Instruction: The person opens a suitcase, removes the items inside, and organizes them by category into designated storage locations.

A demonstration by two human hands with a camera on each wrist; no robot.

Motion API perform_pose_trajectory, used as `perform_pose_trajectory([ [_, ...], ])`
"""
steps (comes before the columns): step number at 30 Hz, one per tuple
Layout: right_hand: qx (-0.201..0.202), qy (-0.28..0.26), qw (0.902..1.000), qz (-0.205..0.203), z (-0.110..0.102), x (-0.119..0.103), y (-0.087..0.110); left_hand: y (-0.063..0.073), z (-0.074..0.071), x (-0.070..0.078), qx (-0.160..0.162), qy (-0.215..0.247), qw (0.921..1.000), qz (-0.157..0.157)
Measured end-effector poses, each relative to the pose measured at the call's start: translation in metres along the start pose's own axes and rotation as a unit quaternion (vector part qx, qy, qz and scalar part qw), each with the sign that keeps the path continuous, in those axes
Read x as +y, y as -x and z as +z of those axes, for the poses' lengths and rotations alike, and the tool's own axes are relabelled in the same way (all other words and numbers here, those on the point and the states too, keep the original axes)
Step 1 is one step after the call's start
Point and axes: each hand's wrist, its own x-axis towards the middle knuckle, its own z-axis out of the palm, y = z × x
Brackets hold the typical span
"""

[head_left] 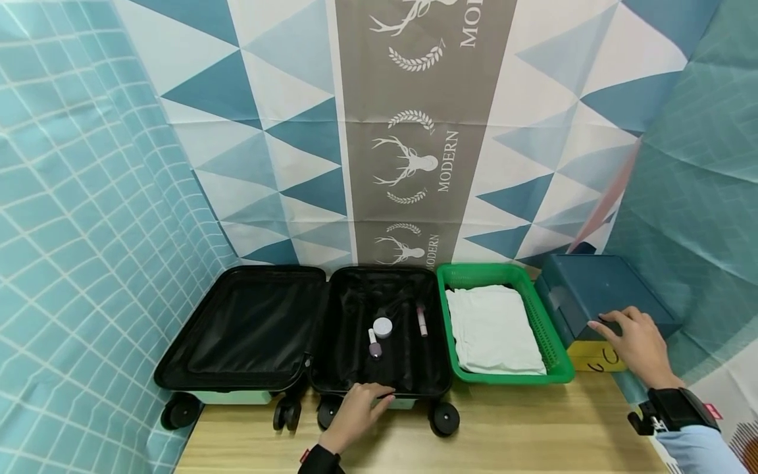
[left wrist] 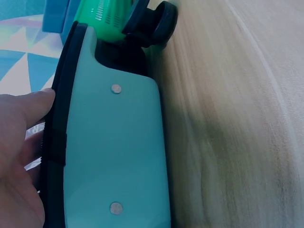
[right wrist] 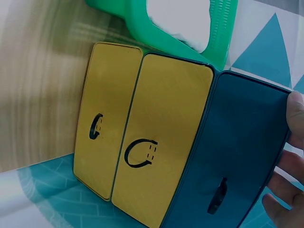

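Observation:
An open suitcase with a black lining lies on the table, its lid half (head_left: 254, 329) to the left. In its right half (head_left: 349, 309) are a round white jar (head_left: 382, 327), a small nail polish bottle (head_left: 375, 347) and a slim pink tube (head_left: 422, 322). My left hand (head_left: 357, 411) is at that half's front rim, thumb near the black edge (left wrist: 59, 142), fingers loosely bent. By the top front edge of a dark blue drawer box (head_left: 606, 289) is my right hand (head_left: 639, 345), fingers loosely spread. Neither hand visibly grips anything; some left fingers are partly hidden behind the rim.
A green basket (head_left: 553, 349) with folded white cloth (head_left: 494, 329) stands between suitcase and drawer box. Yellow drawers (right wrist: 164, 99) with black handles sit below the blue one. Black wheels (head_left: 444, 419) stick out in front of the suitcase. Patterned fabric walls (head_left: 278, 131) enclose the wooden table (head_left: 503, 434).

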Motion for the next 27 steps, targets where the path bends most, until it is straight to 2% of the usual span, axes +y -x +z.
perform_pose_trajectory([
  [3, 0.017, 0.039, 0.9991, -0.005, 0.038, 0.061, 0.010, -0.001, -0.001, -0.001, -0.003, 0.001, 1.0000, -0.002],
  [4, -0.002, 0.033, 0.9994, -0.006, 0.036, 0.063, 0.012, -0.001, -0.001, -0.001, -0.004, 0.002, 1.0000, -0.002],
  [5, 0.007, 0.047, 0.9988, -0.012, 0.042, 0.076, 0.016, -0.002, -0.001, -0.001, -0.004, 0.003, 1.0000, -0.003],
  [6, 0.004, 0.053, 0.9985, -0.015, 0.040, 0.075, 0.020, -0.002, -0.001, -0.001, -0.003, 0.004, 1.0000, -0.003],
  [7, -0.010, 0.050, 0.9986, -0.016, 0.025, 0.058, 0.022, -0.003, 0.000, -0.001, -0.002, 0.004, 1.0000, -0.004],
  [8, -0.006, 0.048, 0.9985, -0.023, 0.023, 0.060, 0.026, -0.004, 0.000, 0.000, -0.003, 0.005, 1.0000, -0.006],
  [10, -0.031, 0.034, 0.9987, -0.022, -0.017, 0.006, 0.030, -0.005, 0.001, 0.001, -0.003, 0.002, 1.0000, -0.008],
  [11, -0.015, 0.049, 0.9985, -0.019, -0.024, -0.009, 0.034, -0.005, 0.002, 0.002, -0.002, 0.000, 1.0000, -0.010],
  [13, -0.042, 0.029, 0.9986, -0.012, -0.060, -0.060, 0.036, -0.006, 0.002, 0.003, -0.002, -0.003, 0.9999, -0.014],
  [14, -0.040, 0.030, 0.9987, -0.013, -0.066, -0.069, 0.040, -0.006, 0.001, 0.004, -0.003, -0.004, 0.9999, -0.016],
  [15, -0.055, 0.027, 0.9981, -0.009, -0.085, -0.098, 0.040, -0.006, 0.001, 0.004, -0.002, -0.005, 0.9998, -0.018],
  [20, -0.074, 0.051, 0.9955, -0.027, -0.103, -0.116, 0.052, -0.004, 0.001, 0.004, -0.005, -0.010, 0.9998, -0.019],
  [27, -0.081, 0.114, 0.9890, -0.048, -0.116, -0.122, 0.067, -0.003, 0.000, 0.006, 0.009, -0.022, 0.9996, -0.013],
])
